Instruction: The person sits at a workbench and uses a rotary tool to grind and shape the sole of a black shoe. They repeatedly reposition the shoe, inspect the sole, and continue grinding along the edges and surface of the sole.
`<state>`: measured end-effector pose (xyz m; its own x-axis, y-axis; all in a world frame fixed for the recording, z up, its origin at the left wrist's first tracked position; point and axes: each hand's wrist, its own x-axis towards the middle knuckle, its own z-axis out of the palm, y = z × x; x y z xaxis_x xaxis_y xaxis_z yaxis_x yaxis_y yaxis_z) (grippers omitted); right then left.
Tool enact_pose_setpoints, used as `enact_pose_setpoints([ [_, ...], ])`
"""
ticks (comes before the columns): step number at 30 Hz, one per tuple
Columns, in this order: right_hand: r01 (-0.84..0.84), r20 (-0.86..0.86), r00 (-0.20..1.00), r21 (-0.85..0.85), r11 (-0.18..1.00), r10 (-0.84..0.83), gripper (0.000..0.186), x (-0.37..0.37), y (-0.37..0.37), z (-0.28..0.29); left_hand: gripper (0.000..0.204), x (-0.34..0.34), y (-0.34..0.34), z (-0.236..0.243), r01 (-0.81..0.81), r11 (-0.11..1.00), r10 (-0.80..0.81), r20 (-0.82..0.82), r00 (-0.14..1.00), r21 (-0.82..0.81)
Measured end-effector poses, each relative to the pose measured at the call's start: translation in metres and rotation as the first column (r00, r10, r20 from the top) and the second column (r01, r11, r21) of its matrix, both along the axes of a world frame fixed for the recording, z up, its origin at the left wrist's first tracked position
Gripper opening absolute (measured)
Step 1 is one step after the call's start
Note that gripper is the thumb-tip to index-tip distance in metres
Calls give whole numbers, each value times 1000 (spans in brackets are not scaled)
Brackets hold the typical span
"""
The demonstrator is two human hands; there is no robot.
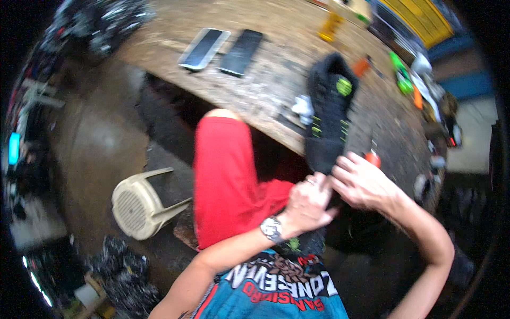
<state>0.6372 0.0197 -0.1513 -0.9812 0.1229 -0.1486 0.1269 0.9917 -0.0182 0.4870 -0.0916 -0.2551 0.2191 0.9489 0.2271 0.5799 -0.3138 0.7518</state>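
A black shoe (326, 101) with lime-green marks lies on the wooden workbench (287, 61), its toe pointing toward me over the near edge. My left hand (307, 206), with a watch on its wrist, has its fingers closed at the tip of the toe. Beside it, my right hand (361, 183) is curled in a pinch against the toe's right side. Whatever is between its fingertips is too blurred and hidden to name. Just past that hand sits an orange-red tool handle (372, 159) with a thin metal shaft. A crumpled white scrap (303, 108) lies left of the shoe.
Two phones (204, 49) (241, 52) lie at the bench's left. An orange object (362, 66), a yellow bottle (330, 26) and a green bottle (402, 74) stand or lie farther back. A cream plastic stool (135, 208) is on the floor at left, near black plastic bags (125, 274).
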Motion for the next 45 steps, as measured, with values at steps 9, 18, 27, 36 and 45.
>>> enact_pose_setpoints([
  [9,15,-7,1000,-17,1000,-15,23,15,1,-13,55,1,5,3,-47,995,42,59,997,91],
  [18,14,-89,996,-70,997,-20,25,22,1,-21,58,2,4,0,-58,992,52,62,997,108],
  [27,-8,-174,985,-84,996,-7,27,24,4,-28,60,0,4,-2,-39,995,32,77,996,91],
  [36,-38,-206,978,-71,997,23,31,29,5,-39,70,1,5,-3,-41,996,34,91,995,82],
  [45,146,-282,937,-214,966,-204,31,34,-2,-40,64,0,5,-1,-47,994,38,83,996,100],
])
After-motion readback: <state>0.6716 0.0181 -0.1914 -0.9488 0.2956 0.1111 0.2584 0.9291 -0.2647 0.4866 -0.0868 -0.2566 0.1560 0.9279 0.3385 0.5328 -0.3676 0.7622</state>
